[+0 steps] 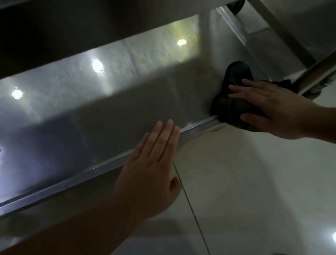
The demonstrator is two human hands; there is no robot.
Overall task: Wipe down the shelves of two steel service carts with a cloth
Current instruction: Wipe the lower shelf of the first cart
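Right hand (270,104) lay flat on a dark cloth (231,98), fingers straight and spread, thumb along the cloth's near edge, pressing rather than gripping. Cloth sat bunched at the right end of the lower shelf (93,118), draped over the front lip (81,178), close to the corner post (232,24). Likely placed there to catch the corner and the lip in one pass.

Left hand (153,165) was flat too, fingers straight and together, reaching over the lip left of the cloth, holding nothing. Looked like a brace to steady the cart or the body while leaning low; contact with the steel could not be confirmed.

An upper shelf (98,16) overhung the view, which explains the low reach. Ceiling lights reflected off the steel. Yellowish marks (150,56) showed towards the back of the shelf, so that area probably still needed wiping. Pale tile floor (263,189) below. A second cart's frame (274,25) stood just beyond to the right.
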